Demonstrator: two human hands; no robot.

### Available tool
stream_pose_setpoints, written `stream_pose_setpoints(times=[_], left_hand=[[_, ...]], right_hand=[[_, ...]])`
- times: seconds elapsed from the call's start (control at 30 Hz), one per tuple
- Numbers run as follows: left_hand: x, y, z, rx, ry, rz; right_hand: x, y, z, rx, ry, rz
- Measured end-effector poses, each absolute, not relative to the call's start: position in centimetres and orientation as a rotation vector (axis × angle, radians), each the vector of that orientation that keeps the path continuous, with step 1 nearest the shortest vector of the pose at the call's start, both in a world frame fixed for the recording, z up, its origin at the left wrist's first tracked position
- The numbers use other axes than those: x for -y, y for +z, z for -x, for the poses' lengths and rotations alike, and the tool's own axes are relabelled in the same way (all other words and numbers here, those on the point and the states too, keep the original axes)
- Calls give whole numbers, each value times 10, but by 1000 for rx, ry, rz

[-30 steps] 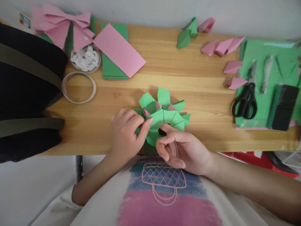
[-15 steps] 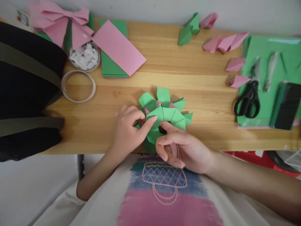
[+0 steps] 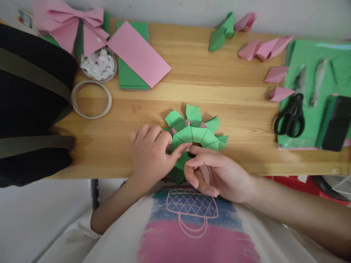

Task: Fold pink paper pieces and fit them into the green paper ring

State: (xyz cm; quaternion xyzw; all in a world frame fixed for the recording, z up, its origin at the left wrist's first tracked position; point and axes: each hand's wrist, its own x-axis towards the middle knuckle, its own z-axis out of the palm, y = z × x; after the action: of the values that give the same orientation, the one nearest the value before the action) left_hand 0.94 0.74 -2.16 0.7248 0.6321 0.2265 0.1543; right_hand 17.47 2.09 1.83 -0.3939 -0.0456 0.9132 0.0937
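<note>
A ring of folded green paper pieces (image 3: 193, 134) with pointed flaps around its outside sits at the table's front edge, tilted toward me. Small bits of pink paper show between its flaps. My left hand (image 3: 153, 153) grips the ring's left side, the thumb lying across its face to the central hole and the fingers curled out of sight at the rim. On the near right side, my right hand (image 3: 216, 171) pinches the inner edge by the hole, its other fingers curled below. Both thumbs almost meet at the hole.
Pink folded pieces (image 3: 276, 74) and green folded pieces (image 3: 218, 38) lie at the back right. Black-handled scissors (image 3: 290, 117) rest on green sheets. A tape roll (image 3: 91, 99), a tub of white bits (image 3: 98, 65), pink paper (image 3: 139, 54) and a black bag (image 3: 30, 102) are leftward.
My left thumb has slid right, from the ring's face to the central hole beside my right thumb. The left hand has rolled over the rim, and the ring has shifted slightly right and toward me.
</note>
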Motion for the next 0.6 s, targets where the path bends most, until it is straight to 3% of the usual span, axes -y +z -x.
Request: stream_pose_setpoints(times=[0.6], left_hand=[[-9,-26,-8,-1809,739,-2014]], right_hand=[[-22,27,-174,269,2703,1262]])
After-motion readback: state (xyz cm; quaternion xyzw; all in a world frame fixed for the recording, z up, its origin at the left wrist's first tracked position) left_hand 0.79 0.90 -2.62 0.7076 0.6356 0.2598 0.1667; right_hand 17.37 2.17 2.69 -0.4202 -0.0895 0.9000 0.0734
